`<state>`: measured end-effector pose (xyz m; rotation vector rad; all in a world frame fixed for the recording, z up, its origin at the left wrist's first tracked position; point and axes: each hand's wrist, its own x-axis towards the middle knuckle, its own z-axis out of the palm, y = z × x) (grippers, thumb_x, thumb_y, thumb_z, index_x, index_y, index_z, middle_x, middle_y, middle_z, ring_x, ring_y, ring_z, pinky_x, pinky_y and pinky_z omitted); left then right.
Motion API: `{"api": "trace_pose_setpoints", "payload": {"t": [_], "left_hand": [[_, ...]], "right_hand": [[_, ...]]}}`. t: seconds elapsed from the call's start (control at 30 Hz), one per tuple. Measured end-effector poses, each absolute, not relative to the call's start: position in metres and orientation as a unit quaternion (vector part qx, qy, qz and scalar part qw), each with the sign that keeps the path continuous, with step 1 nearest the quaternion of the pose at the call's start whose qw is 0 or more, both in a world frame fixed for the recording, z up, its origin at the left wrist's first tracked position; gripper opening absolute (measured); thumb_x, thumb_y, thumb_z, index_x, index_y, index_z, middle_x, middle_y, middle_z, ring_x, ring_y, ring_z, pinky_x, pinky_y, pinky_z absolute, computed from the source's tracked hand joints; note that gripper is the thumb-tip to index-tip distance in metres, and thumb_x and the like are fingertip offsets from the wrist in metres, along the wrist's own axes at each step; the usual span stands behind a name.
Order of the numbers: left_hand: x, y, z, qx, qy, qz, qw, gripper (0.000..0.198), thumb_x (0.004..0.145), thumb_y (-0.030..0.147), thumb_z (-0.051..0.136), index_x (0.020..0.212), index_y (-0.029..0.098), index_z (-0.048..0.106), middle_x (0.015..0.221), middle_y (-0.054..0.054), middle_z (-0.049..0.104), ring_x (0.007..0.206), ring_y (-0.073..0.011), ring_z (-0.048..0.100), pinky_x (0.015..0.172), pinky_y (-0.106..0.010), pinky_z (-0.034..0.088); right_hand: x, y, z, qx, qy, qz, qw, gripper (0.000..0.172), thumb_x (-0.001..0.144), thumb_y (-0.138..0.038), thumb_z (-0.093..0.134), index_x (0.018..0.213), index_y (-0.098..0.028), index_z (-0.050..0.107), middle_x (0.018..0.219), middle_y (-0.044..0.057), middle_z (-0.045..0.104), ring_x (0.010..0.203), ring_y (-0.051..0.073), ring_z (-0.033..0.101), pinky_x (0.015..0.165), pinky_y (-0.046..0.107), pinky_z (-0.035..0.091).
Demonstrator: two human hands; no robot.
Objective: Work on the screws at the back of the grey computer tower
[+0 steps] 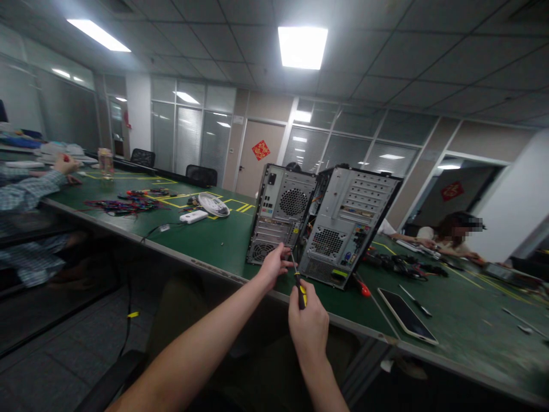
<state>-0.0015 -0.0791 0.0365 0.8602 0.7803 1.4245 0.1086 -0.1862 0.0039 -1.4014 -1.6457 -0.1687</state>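
Two computer tower cases stand on a green table (223,240), rear panels facing me: a grey one (281,212) on the left and a silver one (349,223) on the right. My right hand (306,320) is closed round the yellow-and-black handle of a screwdriver (298,280), whose tip points up at the gap between the cases. My left hand (274,263) pinches at the lower right corner of the grey case beside the screwdriver tip. What its fingers grip is too small to see.
A phone (407,315) lies face up right of the cases, with a red-handled tool (362,288), another screwdriver (416,301) and black cables (403,266). A fan (213,204), white box (194,216) and coloured wires (124,203) lie left. A person's sleeve (26,189) is at far left, another person (450,237) at right.
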Motion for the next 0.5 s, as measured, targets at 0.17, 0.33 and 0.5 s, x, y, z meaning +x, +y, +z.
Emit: {"api": "trace_pose_setpoints", "payload": {"t": [0.17, 0.33, 0.5], "left_hand": [[-0.002, -0.0789, 0.0376, 0.376, 0.34, 0.614, 0.605, 0.047, 0.101, 0.049, 0.04, 0.118, 0.015, 0.067, 0.131, -0.015, 0.063, 0.083, -0.0165, 0.075, 0.049, -0.015, 0.039], [-0.0018, -0.0812, 0.0405, 0.373, 0.348, 0.613, 0.603, 0.046, 0.102, 0.048, 0.039, 0.118, 0.015, 0.067, 0.131, -0.015, 0.063, 0.079, -0.0148, 0.074, 0.048, -0.015, 0.039], [-0.0013, -0.0818, 0.0419, 0.373, 0.349, 0.61, 0.606, 0.046, 0.102, 0.047, 0.039, 0.119, 0.015, 0.066, 0.131, -0.015, 0.063, 0.083, -0.0162, 0.075, 0.048, -0.015, 0.038]], "right_hand": [[0.1084, -0.1865, 0.0041, -0.575, -0.669, -0.068, 0.466, 0.037, 0.1, -0.04, 0.041, 0.119, -0.018, 0.064, 0.105, 0.012, 0.075, 0.091, 0.026, 0.072, 0.075, 0.031, 0.048], [0.108, -0.1869, 0.0064, -0.579, -0.67, -0.066, 0.46, 0.037, 0.1, -0.039, 0.041, 0.12, -0.018, 0.064, 0.106, 0.012, 0.075, 0.092, 0.025, 0.072, 0.075, 0.03, 0.047], [0.1073, -0.1883, 0.0088, -0.586, -0.667, -0.061, 0.456, 0.036, 0.1, -0.039, 0.041, 0.119, -0.019, 0.064, 0.104, 0.011, 0.075, 0.091, 0.025, 0.072, 0.074, 0.03, 0.046]]}}
